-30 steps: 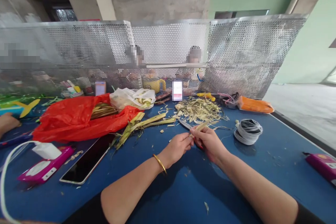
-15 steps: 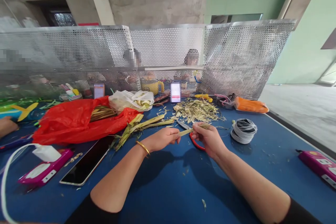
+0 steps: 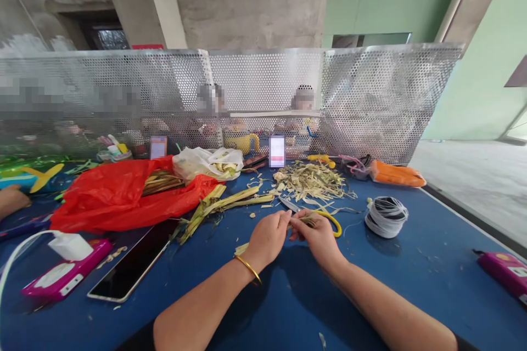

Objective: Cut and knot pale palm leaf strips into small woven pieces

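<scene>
My left hand (image 3: pixel 269 238), with a gold bangle at the wrist, is closed in a pinch. Its fingertips meet those of my right hand (image 3: pixel 317 236), which is also closed. Between them is a dried plant stalk (image 3: pixel 308 221), mostly covered by my fingers. A pale end of stalk shows beside my left wrist, and I cannot tell whether it is the same piece. Just beyond my hands lie scissors (image 3: pixel 290 204), with a yellow handle loop showing beside my right hand. Behind them is a heap of shredded strips (image 3: pixel 310 180). Longer stalks (image 3: pixel 222 203) lie to the left.
Left are a red plastic bag (image 3: pixel 111 192), a white bag (image 3: pixel 201 162), a phone (image 3: pixel 135 263) and a purple power strip (image 3: pixel 66 274) with a charger. A wire spool (image 3: pixel 387 216) and orange packet (image 3: pixel 397 174) stand right. A perforated metal screen (image 3: pixel 263 88) crosses the back.
My hands have come together; the stalk stretched between them is now mostly hidden. My left hand has turned more upright. The scissors' yellow handle shows now, where a red one showed before.
</scene>
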`<control>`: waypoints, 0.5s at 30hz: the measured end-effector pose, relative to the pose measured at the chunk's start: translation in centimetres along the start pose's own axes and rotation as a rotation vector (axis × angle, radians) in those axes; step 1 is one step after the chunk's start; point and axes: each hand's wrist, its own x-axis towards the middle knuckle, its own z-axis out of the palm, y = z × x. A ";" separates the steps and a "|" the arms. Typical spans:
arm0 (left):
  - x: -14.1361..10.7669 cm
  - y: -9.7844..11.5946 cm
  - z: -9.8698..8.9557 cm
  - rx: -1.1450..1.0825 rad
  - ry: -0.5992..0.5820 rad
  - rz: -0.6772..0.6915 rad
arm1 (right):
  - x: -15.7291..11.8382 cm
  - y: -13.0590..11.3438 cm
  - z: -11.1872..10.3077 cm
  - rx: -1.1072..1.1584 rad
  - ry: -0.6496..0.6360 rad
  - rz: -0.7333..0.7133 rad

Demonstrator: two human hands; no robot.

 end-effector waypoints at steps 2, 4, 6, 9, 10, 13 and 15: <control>0.0 0.0 -0.2 0.016 -0.036 0.041 | 0.1 -0.1 -0.2 0.010 0.009 0.037; 0.1 -0.2 -0.6 0.016 -0.088 0.096 | 0.2 -0.2 -0.5 0.052 0.017 0.106; 0.3 -0.4 -0.9 -0.003 -0.132 0.134 | 0.2 -0.3 -0.7 0.099 0.018 0.162; 0.5 -0.7 -1.3 -0.050 -0.180 0.138 | 0.2 -0.5 -0.9 0.124 0.005 0.172; 0.5 -0.7 -1.5 -0.055 -0.189 0.135 | 0.2 -0.6 -0.9 0.122 -0.001 0.170; 0.4 -0.4 -1.7 -0.018 -0.179 0.145 | 0.3 -0.9 -1.1 0.113 -0.020 0.184; 0.3 -0.1 -1.8 0.035 -0.158 0.163 | 0.4 -1.0 -1.3 0.122 -0.020 0.219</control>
